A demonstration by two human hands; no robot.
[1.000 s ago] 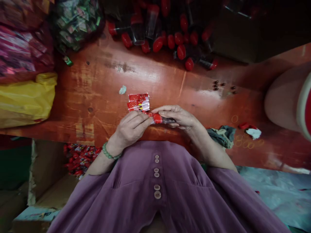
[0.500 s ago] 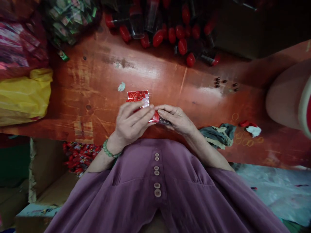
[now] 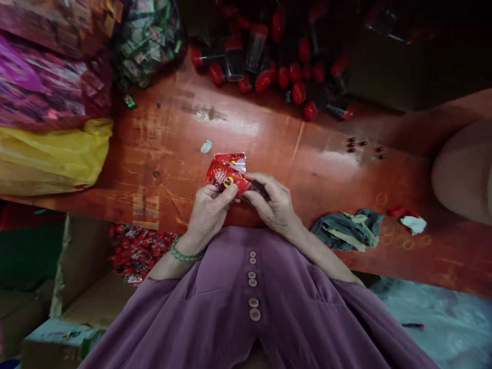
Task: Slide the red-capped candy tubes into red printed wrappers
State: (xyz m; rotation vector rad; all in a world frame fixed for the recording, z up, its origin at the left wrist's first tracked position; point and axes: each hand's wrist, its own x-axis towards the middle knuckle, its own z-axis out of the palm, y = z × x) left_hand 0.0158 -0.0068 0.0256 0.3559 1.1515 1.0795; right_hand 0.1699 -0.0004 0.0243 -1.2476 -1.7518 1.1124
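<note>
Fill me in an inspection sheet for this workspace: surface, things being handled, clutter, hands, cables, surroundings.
Surface: reddish table, worn and stained in patches.
Things being handled: red printed wrapper and a dark, slim piece, its far end hidden; more wrappers lie just beyond.
Clutter: crumpled cloth, white scrap, small dark beads, and a pile of red-capped containers at the back.
Hands: left hand pinches the wrapper; right hand grips the dark piece.
Cables: nothing seen.
Surroundings: yellow bag and filled bags at left, pale bucket at right, open cardboard box with red packets below the table's near edge.
</note>
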